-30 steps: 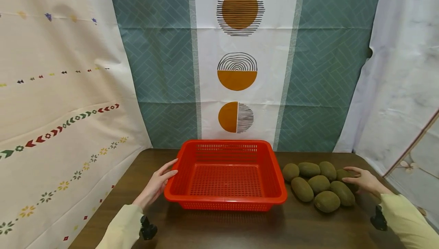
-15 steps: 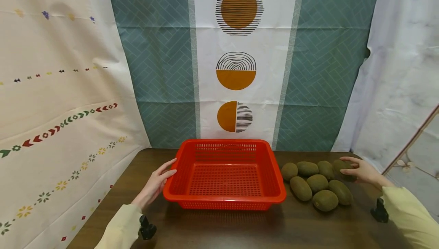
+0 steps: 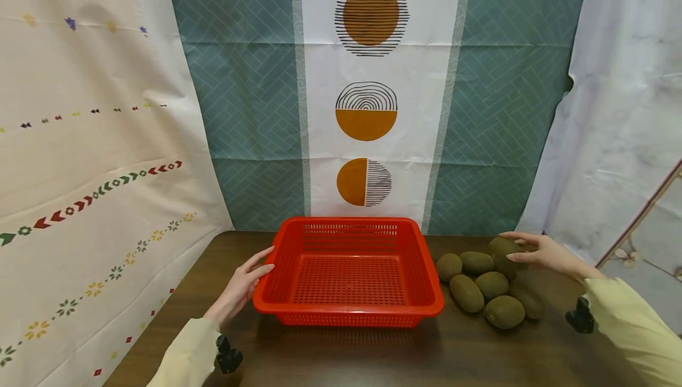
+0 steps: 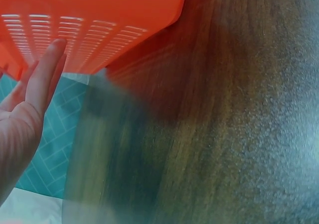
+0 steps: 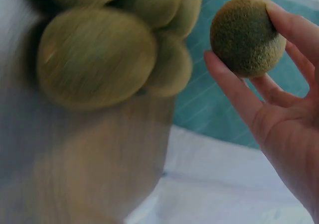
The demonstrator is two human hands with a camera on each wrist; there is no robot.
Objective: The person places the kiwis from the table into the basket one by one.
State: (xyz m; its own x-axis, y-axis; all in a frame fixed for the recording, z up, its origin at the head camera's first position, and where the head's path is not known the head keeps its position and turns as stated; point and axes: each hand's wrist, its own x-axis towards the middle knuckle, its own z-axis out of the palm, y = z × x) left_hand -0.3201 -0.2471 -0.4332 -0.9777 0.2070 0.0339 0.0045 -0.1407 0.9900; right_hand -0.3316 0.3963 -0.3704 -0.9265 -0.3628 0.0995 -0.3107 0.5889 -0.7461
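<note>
My right hand [image 3: 551, 255] pinches a brown, fuzzy kiwi [image 5: 244, 37] between thumb and fingertips. In the right wrist view this kiwi is held up, apart from the others. Below and left of that hand, several more kiwis [image 3: 492, 285] lie grouped on the table. A red plastic basket [image 3: 351, 309] with slotted walls stands left of the group, with nothing inside. At its left side is my left hand [image 3: 240, 290], fingers extended and fingertips at the rim. The left wrist view has a finger [image 4: 46, 77] of this hand reaching to the basket's slotted outer wall.
The dark wooden table [image 3: 341, 357] extends in front of the basket. Behind it hangs a green and white cloth [image 3: 485, 138] with orange circles. A patterned cream cloth [image 3: 106, 197] borders the left side, and a pale marbled cloth [image 3: 629, 109] the right.
My right hand has gripped the far-right kiwi, lifted it and moved left with it, over the back of the group. The left hand and the basket have stayed in place.
</note>
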